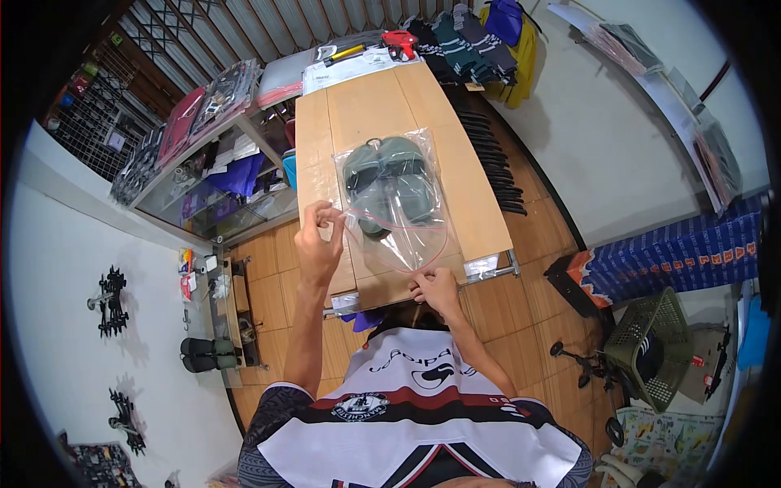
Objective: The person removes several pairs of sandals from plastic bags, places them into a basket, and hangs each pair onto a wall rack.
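Note:
A clear plastic zip bag [419, 248] with a red line along its mouth lies on the cardboard-covered table in front of me. Inside it is a pair of grey-green slide sandals [411, 195], with a small dark ring at the far end. My left hand [320, 242] is at the left corner of the bag's mouth, thumb and fingers pinched on the film. At the near edge of the mouth, my right hand [437, 290] has its fingers closed on the plastic. The mouth gapes between both hands.
Brown cardboard [366, 106] covers the tabletop. A red tape dispenser [400, 45] and a yellow-and-black tool [346, 54] lie at its far end. A glass display case [215, 167] stands left. To the right are hanging black hangers [492, 163], stacked blue boxes [675, 256] and a green basket [651, 346].

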Demonstrator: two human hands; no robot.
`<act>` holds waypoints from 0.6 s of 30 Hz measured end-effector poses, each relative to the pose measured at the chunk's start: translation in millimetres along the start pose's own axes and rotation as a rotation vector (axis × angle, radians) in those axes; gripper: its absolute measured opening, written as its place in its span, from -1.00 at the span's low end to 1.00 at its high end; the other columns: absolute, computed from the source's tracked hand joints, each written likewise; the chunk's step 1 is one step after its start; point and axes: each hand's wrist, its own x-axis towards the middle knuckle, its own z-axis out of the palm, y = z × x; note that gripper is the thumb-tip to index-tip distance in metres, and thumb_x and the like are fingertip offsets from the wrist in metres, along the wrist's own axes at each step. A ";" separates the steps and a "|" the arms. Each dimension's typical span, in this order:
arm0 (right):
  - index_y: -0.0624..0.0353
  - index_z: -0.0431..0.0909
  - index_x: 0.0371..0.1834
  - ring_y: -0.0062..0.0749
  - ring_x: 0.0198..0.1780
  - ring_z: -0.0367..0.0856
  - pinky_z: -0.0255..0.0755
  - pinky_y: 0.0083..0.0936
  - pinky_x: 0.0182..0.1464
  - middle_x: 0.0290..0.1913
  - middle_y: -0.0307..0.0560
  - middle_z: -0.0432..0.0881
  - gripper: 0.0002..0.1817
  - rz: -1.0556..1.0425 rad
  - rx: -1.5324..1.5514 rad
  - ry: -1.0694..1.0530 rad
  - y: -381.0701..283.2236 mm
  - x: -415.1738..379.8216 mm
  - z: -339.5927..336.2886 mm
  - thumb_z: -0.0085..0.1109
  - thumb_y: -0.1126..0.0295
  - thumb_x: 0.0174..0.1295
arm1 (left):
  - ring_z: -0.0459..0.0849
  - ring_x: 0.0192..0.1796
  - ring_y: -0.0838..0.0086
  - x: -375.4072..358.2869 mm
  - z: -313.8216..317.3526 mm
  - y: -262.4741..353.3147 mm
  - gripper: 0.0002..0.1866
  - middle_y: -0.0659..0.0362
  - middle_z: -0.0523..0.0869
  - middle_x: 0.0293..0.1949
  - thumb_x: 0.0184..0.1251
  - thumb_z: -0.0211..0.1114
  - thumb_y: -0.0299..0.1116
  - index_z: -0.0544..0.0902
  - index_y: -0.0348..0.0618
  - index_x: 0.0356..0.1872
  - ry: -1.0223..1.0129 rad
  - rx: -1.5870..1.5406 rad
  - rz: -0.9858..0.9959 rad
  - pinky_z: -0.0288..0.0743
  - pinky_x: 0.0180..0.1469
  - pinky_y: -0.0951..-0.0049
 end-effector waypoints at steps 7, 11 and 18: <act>0.42 0.69 -0.28 -0.39 -0.48 0.78 0.61 -0.50 -0.51 -0.45 0.07 0.76 -0.67 -0.002 -0.157 0.026 -21.1 -15.5 -3.4 0.27 0.26 0.33 | 0.70 -0.32 0.37 3.1 2.1 18.7 -0.75 0.12 0.76 -0.31 0.20 0.43 -0.59 0.60 -0.24 -0.13 -0.002 -0.054 0.102 0.56 -0.22 0.40; 0.37 0.70 -0.23 -0.28 -0.51 0.76 0.59 -0.35 -0.44 -0.46 0.12 0.74 -0.66 -0.148 -0.401 0.065 -53.1 -36.3 -2.8 0.30 0.21 0.31 | 0.66 -0.34 0.36 -27.7 3.7 32.3 -0.77 0.14 0.74 -0.31 0.06 0.47 -0.65 0.66 -0.17 -0.28 -0.066 -0.096 0.115 0.56 -0.26 0.40; 0.30 0.65 0.00 0.03 -0.26 0.73 0.59 -0.15 -0.13 -0.15 0.14 0.75 -0.69 -0.495 -0.654 0.180 -63.0 -0.3 30.8 0.25 0.32 0.29 | 0.69 -0.33 0.41 -66.6 9.9 35.7 -0.76 0.17 0.77 -0.34 0.02 0.53 -0.65 0.69 -0.17 -0.29 -0.063 -0.126 0.099 0.57 -0.29 0.46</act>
